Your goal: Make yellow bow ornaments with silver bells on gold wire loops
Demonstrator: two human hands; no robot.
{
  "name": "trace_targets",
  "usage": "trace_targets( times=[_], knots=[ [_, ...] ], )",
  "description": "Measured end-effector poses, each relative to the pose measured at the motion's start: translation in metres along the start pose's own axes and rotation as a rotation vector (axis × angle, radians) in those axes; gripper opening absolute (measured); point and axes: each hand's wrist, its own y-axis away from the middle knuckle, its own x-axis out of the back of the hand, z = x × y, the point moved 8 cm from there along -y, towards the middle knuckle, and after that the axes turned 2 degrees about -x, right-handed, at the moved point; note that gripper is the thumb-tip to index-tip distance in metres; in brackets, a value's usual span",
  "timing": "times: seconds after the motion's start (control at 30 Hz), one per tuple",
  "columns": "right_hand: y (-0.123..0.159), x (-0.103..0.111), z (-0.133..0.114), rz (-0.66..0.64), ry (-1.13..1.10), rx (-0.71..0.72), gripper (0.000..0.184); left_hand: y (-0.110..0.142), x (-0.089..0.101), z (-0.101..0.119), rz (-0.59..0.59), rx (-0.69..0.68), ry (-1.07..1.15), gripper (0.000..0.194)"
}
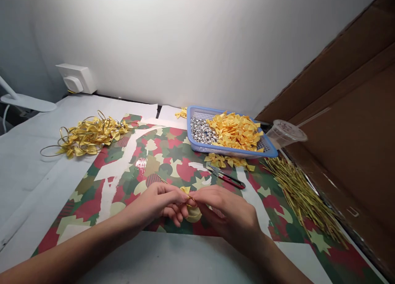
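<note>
Just above the patterned mat (175, 152), my left hand (166, 199) and my right hand (228, 208) meet fingertip to fingertip. Between them shows a small yellow ribbon bow (185, 189) with a thin gold cord (191, 199) at the pinch. Both hands are closed on this piece; the fingers hide much of it. A thin gold end (162, 179) sticks out behind my left hand. Red-handled thread snips (230, 180) lie on the mat beyond my right hand.
A blue basket (197, 146) holds silver beads (202, 131) and yellow bows (237, 129). Gold-coloured stems (302, 193) lie at right, near a clear plastic cup (285, 131) and a cardboard box (348, 111). Bows with gold loops (89, 136) are heaped at left.
</note>
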Motion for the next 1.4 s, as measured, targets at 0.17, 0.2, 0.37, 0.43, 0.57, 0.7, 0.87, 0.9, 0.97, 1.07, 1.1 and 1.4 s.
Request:
trace_targets(
  times=[0.17,0.2,0.37,0.43,0.57,0.7,0.87,0.9,0.97,1.07,1.1,1.4],
  knots=[
    [0.0,0.0,0.001,-0.004,-0.004,-0.016,0.031,-0.001,0.001,-0.001,0.005,0.003,0.001,0.015],
    [0.0,0.0,0.001,-0.006,-0.008,-0.018,0.031,-0.001,0.001,-0.001,0.007,0.003,0.004,0.015],
    [0.001,0.0,0.003,-0.015,-0.023,-0.037,0.029,0.0,-0.001,0.001,0.017,0.01,0.027,0.015],
    [0.0,-0.001,0.004,-0.014,-0.037,-0.048,0.028,0.0,-0.002,0.001,0.014,0.014,0.04,0.016],
    [-0.001,0.0,0.005,-0.018,-0.066,-0.076,0.028,-0.002,-0.001,-0.002,-0.005,0.016,0.078,0.023],
    [-0.001,0.001,0.004,-0.034,-0.077,-0.093,0.029,-0.002,0.001,-0.004,-0.021,0.015,0.058,0.027],
    [-0.002,0.0,0.006,-0.051,-0.113,-0.106,0.031,-0.001,0.002,-0.003,-0.021,0.011,0.015,0.024],
    [-0.002,0.0,0.006,-0.054,-0.12,-0.109,0.031,-0.001,0.001,-0.002,-0.025,0.012,0.009,0.024],
    [-0.002,0.0,0.007,-0.059,-0.123,-0.111,0.031,0.0,-0.001,-0.002,-0.041,0.013,0.006,0.024],
    [-0.002,-0.001,0.006,-0.06,-0.107,-0.096,0.03,0.0,-0.001,-0.002,-0.05,0.021,-0.002,0.023],
    [-0.002,-0.001,0.005,-0.055,-0.099,-0.084,0.03,0.0,-0.002,-0.003,-0.054,0.024,-0.006,0.022],
    [-0.001,0.003,0.005,-0.012,-0.004,-0.118,0.028,0.003,0.0,0.007,-0.005,-0.021,-0.199,0.027]
  ],
)
